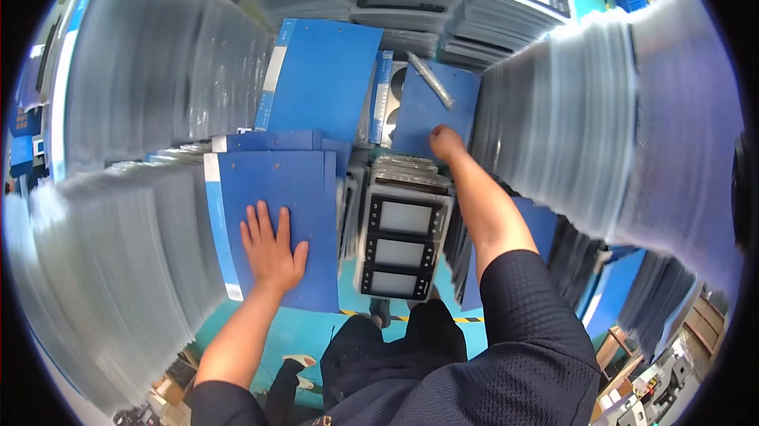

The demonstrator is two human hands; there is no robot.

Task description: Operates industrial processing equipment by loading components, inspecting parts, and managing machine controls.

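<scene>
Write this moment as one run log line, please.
left hand: flat on blue folder | right hand: touching rear blue folder | grey panels between

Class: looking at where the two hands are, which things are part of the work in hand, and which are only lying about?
In hand:
left hand flat on near blue board
right hand on far blue board

Lying about:
grey stacks
panel stack
plastic sleeve
large blue board
</scene>
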